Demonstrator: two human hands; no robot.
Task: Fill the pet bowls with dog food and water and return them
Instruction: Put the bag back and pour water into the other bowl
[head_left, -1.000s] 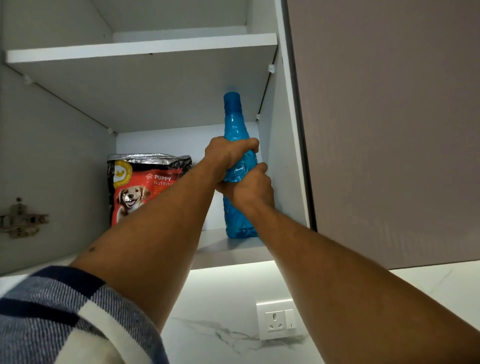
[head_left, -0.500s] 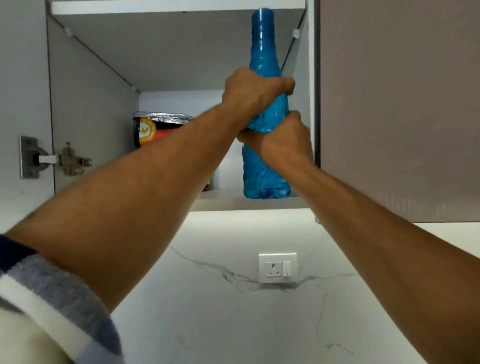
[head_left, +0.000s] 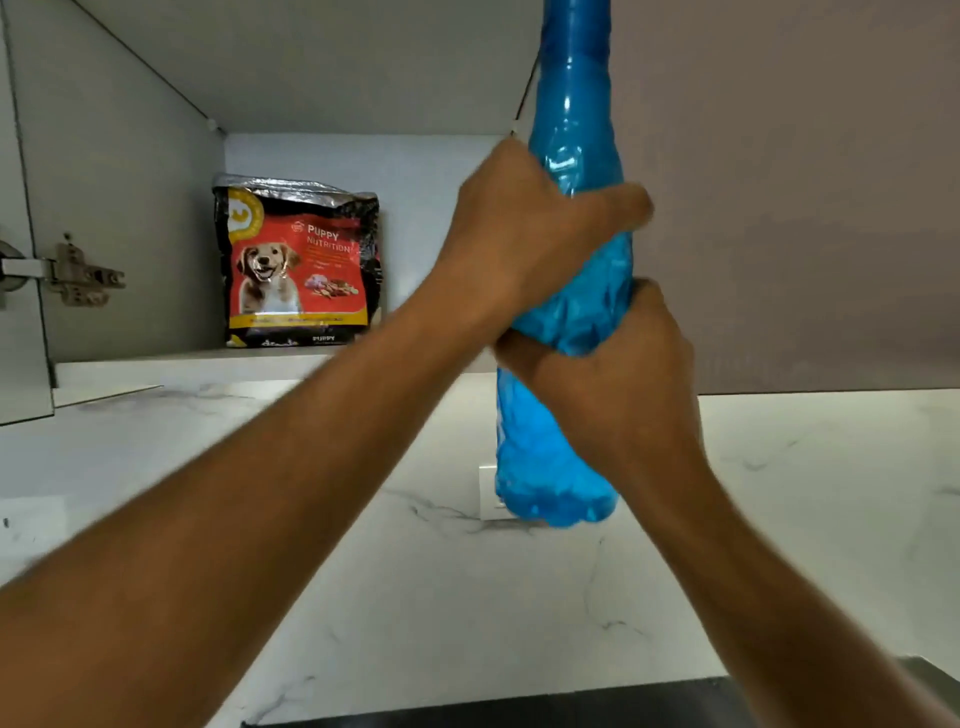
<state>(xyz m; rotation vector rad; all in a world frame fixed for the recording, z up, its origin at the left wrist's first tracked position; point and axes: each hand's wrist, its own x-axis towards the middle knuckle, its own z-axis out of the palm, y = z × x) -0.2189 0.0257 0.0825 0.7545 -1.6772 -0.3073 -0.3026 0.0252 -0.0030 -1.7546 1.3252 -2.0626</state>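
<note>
Blue water bottle (head_left: 566, 291) upright, held in the air in front of the open wall cabinet, base clear of the shelf and level with the marble backsplash (head_left: 363, 545); cap end cut off by the top edge of the view. Left hand (head_left: 524, 244) wrapped round the bottle's upper body, fingers curled across the front. Right hand (head_left: 613, 379) clamped on the bottle directly below, thumb and fingers closed round the midsection; the two hands stacked one above the other, close together or touching. Both forearms extended upward from the lower corners of the view. Dog food bag (head_left: 301, 265), red and black with a puppy picture and "PUPPY NUTRITION" lettering, standing upright on the cabinet shelf (head_left: 171, 364), well to the left of the bottle, untouched. Door hinge (head_left: 78, 275) visible on the cabinet's left side wall. Closed cabinet door (head_left: 810, 182) immediately to the right of the bottle. White wall socket (head_left: 488, 493) partly hidden behind the bottle's base. Pet bowls not seen.
</note>
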